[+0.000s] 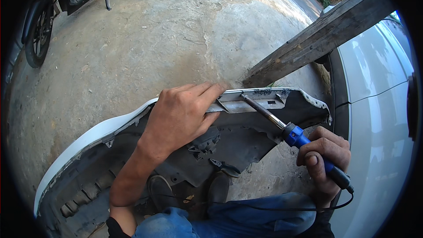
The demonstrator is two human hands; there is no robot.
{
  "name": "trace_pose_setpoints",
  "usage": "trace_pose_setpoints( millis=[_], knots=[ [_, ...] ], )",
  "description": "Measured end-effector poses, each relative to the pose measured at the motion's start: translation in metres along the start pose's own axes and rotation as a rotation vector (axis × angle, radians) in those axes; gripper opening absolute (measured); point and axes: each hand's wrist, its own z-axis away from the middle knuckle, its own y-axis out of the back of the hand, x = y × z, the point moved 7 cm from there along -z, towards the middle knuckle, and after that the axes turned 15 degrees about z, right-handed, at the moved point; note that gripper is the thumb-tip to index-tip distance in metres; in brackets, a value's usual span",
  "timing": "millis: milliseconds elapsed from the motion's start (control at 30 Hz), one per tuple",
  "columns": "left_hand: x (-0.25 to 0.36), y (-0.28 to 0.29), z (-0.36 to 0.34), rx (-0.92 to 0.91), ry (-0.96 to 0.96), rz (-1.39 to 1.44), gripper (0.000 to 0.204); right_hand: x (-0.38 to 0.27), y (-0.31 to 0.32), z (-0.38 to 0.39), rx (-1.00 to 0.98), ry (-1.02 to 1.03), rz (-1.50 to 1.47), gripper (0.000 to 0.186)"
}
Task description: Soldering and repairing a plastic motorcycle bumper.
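Holding the soldering iron [266,113]: the right hand [326,156], at the lower right of the frame, has its fingers and thumb wrapped around the blue handle.
Iron tip: up and to the left of that hand, on the panel's pale inner flange just below the white edge; it looks to be touching there.
Curved panel [88,134]: sweeping from the lower left to right of centre, white along its outer edge and dark inside; it lies beneath the left hand and to the left of the right one.
Left hand [189,110]: near the centre, clamped on the panel's upper edge, fingers over the white rim and thumb on the inner side, just left of the iron's tip.
Scuffed strip: dark, rough marks along the rim, to the right of the tip.
Cable [282,209]: black, looping from the handle's end across the blue jeans [264,220].
Pliers [224,168]: dark-handled, at lower centre, close to the toe of a dark shoe [219,189].
Surroundings: concrete floor [141,53] across the upper half, a wooden post [317,35] slanting at upper right, a pale car [379,105] along the right side, a motorbike wheel [40,31] at upper left.
Lettering: whether the handle bears any cannot be told at this size.
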Motion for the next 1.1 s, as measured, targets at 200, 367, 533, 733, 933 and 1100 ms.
trace_pose_setpoints(
  millis=[200,367,533,733,933,1100],
  knots=[
    [-0.0005,-0.0001,0.0004,0.000,0.003,0.003,0.052,-0.0045,-0.0003,-0.0026,-0.009,-0.003,0.013,0.018],
    [0.0008,-0.0007,-0.0004,-0.002,0.000,0.017,0.052,-0.0041,0.0004,-0.0014,0.002,0.000,0.004,0.017],
    [0.0008,0.0005,0.0008,0.003,-0.012,0.007,0.053,-0.0032,0.0004,-0.0009,-0.010,-0.017,0.000,0.018],
    [0.0005,-0.0012,0.0005,-0.004,-0.009,0.005,0.053,-0.0033,0.0000,-0.0008,-0.006,-0.030,0.001,0.019],
    [0.0017,-0.0002,0.0012,-0.009,-0.011,0.009,0.054,-0.0038,0.0007,-0.0010,-0.014,-0.039,-0.007,0.019],
    [0.0015,-0.0004,0.0013,-0.008,-0.005,0.003,0.055,-0.0040,0.0008,-0.0011,-0.018,-0.033,-0.009,0.017]
  ],
)
